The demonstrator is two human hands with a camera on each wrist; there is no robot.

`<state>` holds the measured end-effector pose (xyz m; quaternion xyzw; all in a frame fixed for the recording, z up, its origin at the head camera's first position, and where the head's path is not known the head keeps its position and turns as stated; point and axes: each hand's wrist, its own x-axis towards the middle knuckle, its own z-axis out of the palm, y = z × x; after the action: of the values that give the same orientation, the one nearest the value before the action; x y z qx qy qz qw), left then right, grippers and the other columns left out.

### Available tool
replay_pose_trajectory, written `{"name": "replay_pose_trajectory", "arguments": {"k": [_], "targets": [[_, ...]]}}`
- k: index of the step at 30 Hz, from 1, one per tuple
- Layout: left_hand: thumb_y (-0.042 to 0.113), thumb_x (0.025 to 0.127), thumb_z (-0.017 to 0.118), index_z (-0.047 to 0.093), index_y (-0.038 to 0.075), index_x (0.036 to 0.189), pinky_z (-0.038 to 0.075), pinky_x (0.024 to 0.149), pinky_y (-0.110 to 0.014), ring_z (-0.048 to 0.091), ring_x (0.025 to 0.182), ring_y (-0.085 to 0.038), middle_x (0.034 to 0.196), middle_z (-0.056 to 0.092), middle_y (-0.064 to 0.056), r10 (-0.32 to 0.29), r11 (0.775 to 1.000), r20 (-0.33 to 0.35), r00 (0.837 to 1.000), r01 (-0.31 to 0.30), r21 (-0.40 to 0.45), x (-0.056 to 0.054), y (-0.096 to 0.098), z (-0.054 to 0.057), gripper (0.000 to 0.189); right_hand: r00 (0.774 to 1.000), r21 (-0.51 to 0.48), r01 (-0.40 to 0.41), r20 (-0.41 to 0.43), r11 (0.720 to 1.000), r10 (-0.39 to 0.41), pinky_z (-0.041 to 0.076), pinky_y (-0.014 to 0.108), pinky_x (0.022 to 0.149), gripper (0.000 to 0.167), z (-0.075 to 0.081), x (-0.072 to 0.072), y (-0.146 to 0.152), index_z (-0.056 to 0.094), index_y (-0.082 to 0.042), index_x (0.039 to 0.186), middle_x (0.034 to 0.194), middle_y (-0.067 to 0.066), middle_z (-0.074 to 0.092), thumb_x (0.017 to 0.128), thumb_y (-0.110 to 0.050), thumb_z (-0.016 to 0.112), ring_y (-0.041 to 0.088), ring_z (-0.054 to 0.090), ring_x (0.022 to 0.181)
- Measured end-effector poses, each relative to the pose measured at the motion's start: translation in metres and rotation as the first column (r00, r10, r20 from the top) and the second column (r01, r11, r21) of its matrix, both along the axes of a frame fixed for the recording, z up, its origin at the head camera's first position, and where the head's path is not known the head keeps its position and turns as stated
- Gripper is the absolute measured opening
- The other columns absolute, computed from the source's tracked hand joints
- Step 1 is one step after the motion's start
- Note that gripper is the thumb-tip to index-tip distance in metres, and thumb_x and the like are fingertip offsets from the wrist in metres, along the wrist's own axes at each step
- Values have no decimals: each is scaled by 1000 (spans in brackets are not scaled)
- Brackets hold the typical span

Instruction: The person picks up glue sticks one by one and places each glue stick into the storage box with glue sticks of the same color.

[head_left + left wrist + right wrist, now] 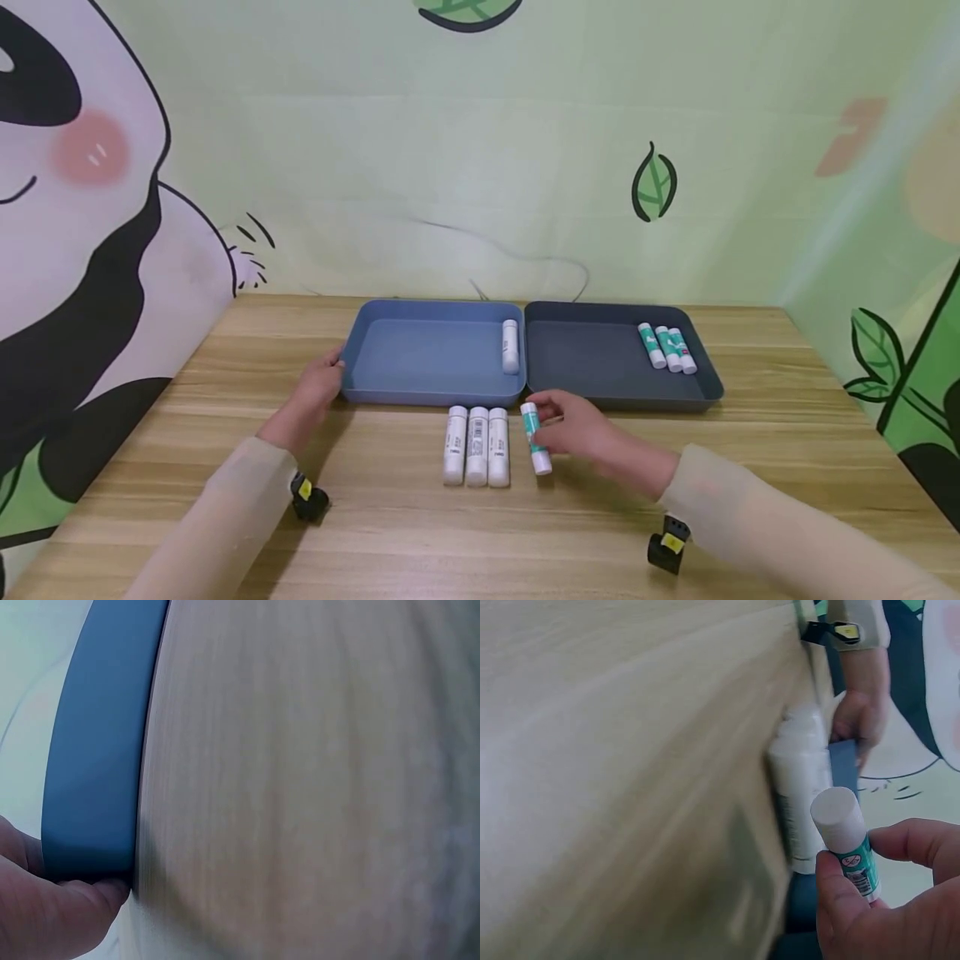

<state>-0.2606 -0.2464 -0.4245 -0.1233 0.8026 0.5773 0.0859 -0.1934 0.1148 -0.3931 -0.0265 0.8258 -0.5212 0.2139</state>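
Observation:
My right hand (573,427) pinches a green-and-white glue stick (536,437) between thumb and fingers, in front of where the two trays meet. In the right wrist view this glue stick (847,840) shows its white end and a barcode. My left hand (318,379) holds the left end of the blue tray (431,396); its fingertips lie at the tray wall (97,765) in the left wrist view. Three white glue sticks (477,446) lie side by side on the table before the trays. Another white glue stick (510,346) lies inside the blue tray, at its right side.
A dark grey tray (585,358) adjoins the blue one on the right. Three green-and-white glue sticks (667,348) lie in its right part. The wooden table (390,533) ends at a printed wall (360,167) behind the trays.

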Motion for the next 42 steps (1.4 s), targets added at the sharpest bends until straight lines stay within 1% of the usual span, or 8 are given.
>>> {"name": "replay_pose_trajectory", "arguments": {"k": [4,9,15,19,22,29,36,42], "targets": [[6,109,21,12,-1,162,8,134,-48,3,161,-37,170,9,-24,6,1000,1,1000,-6,-11,0,0,0,54,999,6,-38,-9,999,38,61,30,81,59,17,-3,7,50,1,144,129,23,58,88,0,67,25,62,101],[6,109,20,11,1,162,7,134,-48,2,161,-37,171,7,-22,14,1000,13,1000,-14,-1,-1,-1,-1,54,997,17,-73,-21,997,73,61,34,88,61,45,-7,14,45,-2,149,140,24,53,92,-3,65,28,59,112],[6,109,20,10,0,162,7,134,-48,2,161,-37,171,7,-23,13,1000,11,1000,-13,-2,-1,-1,0,54,995,33,-70,-65,997,72,59,37,98,63,75,-16,23,41,-4,154,148,25,49,95,-6,64,31,58,121],[7,110,20,10,1,162,7,134,-49,1,161,-37,171,5,-22,14,1000,32,999,-14,-11,0,-1,1,54,995,31,-64,-80,997,66,57,40,105,64,91,-23,31,37,-6,156,151,24,48,97,-8,61,31,58,124],[8,110,20,10,2,162,7,134,-49,1,161,-37,171,5,-21,25,1000,29,999,-24,-8,-2,-1,-2,54,995,23,-54,-85,998,56,56,35,103,64,104,-29,38,34,-7,158,152,24,46,100,-9,59,30,57,125],[5,109,19,7,-2,162,6,134,-49,0,161,-37,171,3,-23,12,1000,21,1000,-12,29,-1,2,1,54,994,12,-29,-109,1000,30,56,13,85,67,131,-47,55,26,-8,162,158,25,40,102,-9,56,34,52,133],[5,109,19,8,-1,162,7,134,-48,0,161,-37,171,3,-22,25,999,18,1000,-26,31,-1,2,1,54,992,32,-12,-125,999,16,57,13,87,66,152,-69,67,25,-10,163,161,23,36,104,-10,55,32,50,135],[4,109,19,10,-4,161,9,134,-48,4,161,-38,170,7,-25,22,999,-7,1000,-22,26,-1,3,1,53,985,31,-12,-169,999,17,55,10,81,64,171,-88,76,27,-12,163,161,22,35,105,-12,53,30,49,133]]}}
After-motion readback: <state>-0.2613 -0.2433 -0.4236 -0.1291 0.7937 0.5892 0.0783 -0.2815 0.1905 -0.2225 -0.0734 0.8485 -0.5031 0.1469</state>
